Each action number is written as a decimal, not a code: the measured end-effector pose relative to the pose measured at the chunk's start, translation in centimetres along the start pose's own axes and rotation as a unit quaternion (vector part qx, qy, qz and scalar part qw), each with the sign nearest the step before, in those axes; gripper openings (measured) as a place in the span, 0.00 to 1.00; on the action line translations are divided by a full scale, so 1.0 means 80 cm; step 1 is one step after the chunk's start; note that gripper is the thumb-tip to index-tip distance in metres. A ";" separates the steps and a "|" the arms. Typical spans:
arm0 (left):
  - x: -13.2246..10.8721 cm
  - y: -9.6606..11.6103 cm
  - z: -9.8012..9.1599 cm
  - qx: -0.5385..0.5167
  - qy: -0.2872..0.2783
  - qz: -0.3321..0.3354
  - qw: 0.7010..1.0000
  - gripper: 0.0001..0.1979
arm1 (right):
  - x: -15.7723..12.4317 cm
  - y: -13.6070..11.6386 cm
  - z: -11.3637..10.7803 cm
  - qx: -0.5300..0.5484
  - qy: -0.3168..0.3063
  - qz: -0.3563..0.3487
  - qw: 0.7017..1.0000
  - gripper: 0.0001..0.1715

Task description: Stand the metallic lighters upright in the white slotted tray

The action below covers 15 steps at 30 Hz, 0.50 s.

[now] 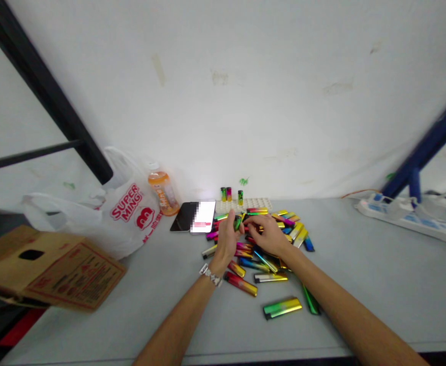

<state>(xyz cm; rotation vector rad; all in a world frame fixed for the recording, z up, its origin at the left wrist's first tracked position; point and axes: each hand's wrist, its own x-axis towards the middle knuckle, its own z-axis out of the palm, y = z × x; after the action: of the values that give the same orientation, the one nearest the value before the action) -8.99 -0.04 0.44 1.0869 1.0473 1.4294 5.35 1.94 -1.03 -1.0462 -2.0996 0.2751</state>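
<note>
My left hand [227,238], with a watch at the wrist, is closed around a green lighter [238,222] held upright above a heap of several colourful lighters [268,254] on the grey table [360,284]. My right hand [267,233] is beside it, its fingertips pinched at the top of that same lighter. Behind the heap lies a white tray [245,204] with three small lighters standing in it. One green-yellow lighter [283,308] lies apart, nearer to me.
A phone [193,217] with a lit screen lies left of the tray. An orange drink bottle [164,192] and a white plastic bag [127,213] stand at the left, a cardboard box [51,269] nearer. A power strip [409,216] lies at the right by the wall.
</note>
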 end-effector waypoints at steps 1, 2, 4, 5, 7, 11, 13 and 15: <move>0.000 -0.001 -0.001 -0.010 -0.006 -0.002 1.000 0.29 | 0.000 0.000 0.000 -0.001 0.000 0.000 1.000 0.11; 0.001 -0.002 -0.002 -0.016 -0.009 -0.004 1.000 0.30 | 0.000 0.000 0.000 -0.002 0.000 0.000 1.000 0.11; 0.002 -0.003 -0.003 -0.008 -0.005 -0.003 1.000 0.29 | 0.000 0.000 0.000 -0.002 -0.003 0.001 1.000 0.11; 0.003 -0.003 -0.003 0.009 0.000 0.000 1.000 0.28 | 0.000 0.000 0.000 -0.003 -0.004 0.001 1.000 0.11; 0.004 -0.002 -0.003 0.056 0.013 0.012 0.998 0.26 | 0.000 -0.001 -0.001 -0.003 -0.005 0.004 1.000 0.11; 0.003 0.001 -0.002 0.099 0.017 0.031 0.994 0.20 | 0.001 -0.003 -0.001 0.000 -0.003 0.004 1.000 0.12; 0.002 0.002 -0.002 0.092 0.016 0.030 0.995 0.17 | 0.001 -0.003 -0.002 0.003 -0.003 0.001 1.000 0.12; 0.002 0.002 -0.002 0.087 0.016 0.026 0.996 0.16 | 0.001 -0.003 -0.002 0.003 -0.003 -0.002 1.000 0.12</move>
<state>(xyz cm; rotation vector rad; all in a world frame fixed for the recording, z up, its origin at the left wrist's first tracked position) -9.20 0.08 0.58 1.2274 1.1908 1.4204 5.26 1.81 -0.79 -1.0393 -2.1052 0.2833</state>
